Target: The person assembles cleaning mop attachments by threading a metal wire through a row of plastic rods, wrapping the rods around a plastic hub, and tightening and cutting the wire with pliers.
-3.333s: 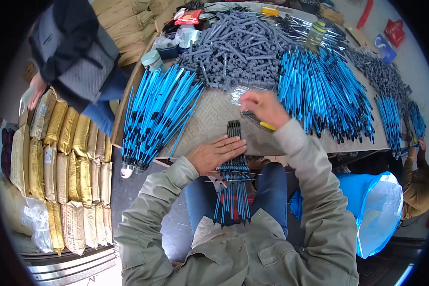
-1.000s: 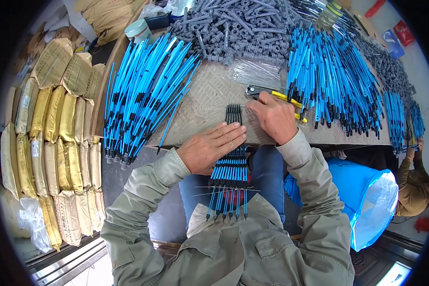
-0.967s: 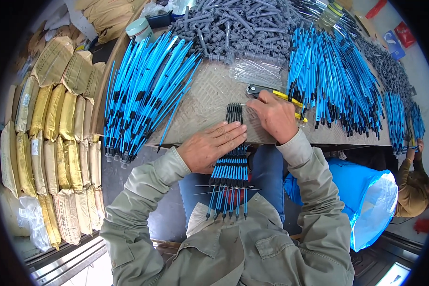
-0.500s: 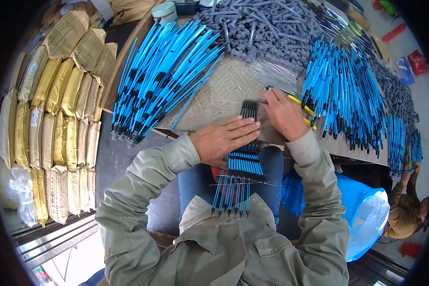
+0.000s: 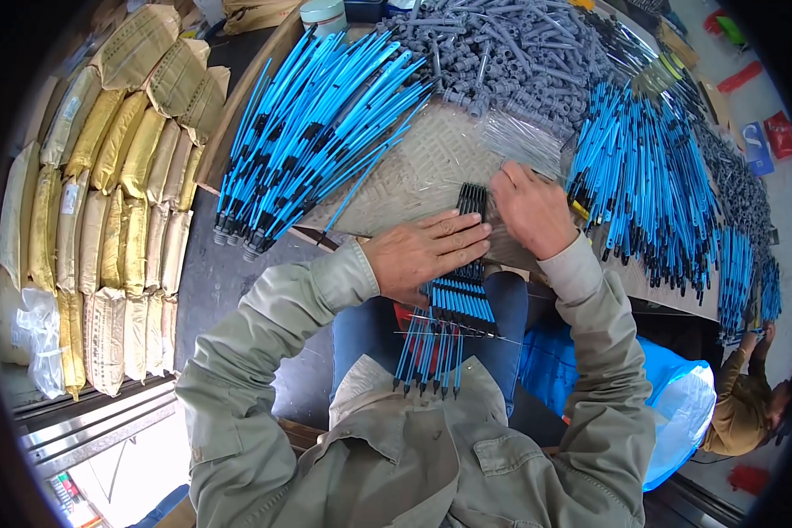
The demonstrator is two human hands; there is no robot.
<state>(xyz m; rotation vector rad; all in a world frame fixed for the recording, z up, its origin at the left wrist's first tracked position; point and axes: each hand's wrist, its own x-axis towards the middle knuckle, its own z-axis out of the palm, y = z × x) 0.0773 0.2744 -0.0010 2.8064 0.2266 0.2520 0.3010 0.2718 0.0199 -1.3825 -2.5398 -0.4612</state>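
A row of blue-and-black thin plastic sticks (image 5: pixel 462 304) lies side by side over the table's near edge, with ends hanging above my lap. Thin wires cross it low down. My left hand (image 5: pixel 422 253) lies flat across the row, fingers stretched, touching its black upper part. Beyond that hand the row's black tips (image 5: pixel 473 195) show. Just right of these tips is my right hand (image 5: pixel 530 211), its fingers pinched together; whatever is between them is too small or hidden to make out. A bunch of clear thin rods (image 5: pixel 521 139) lies just beyond it.
Blue stick piles lie left (image 5: pixel 317 132) and right (image 5: pixel 642 167); grey plastic parts (image 5: pixel 510 53) are heaped at the back. A yellow-handled tool (image 5: pixel 579 209) is partly hidden by my right hand. Wrapped packs (image 5: pixel 106 167) are stacked left. A blue bag (image 5: pixel 660 378) and another person (image 5: pixel 752 396) are right.
My right hand has shifted slightly right and covers more of the yellow-handled tool. My left hand stays flat on the row. The whole view has shifted a little.
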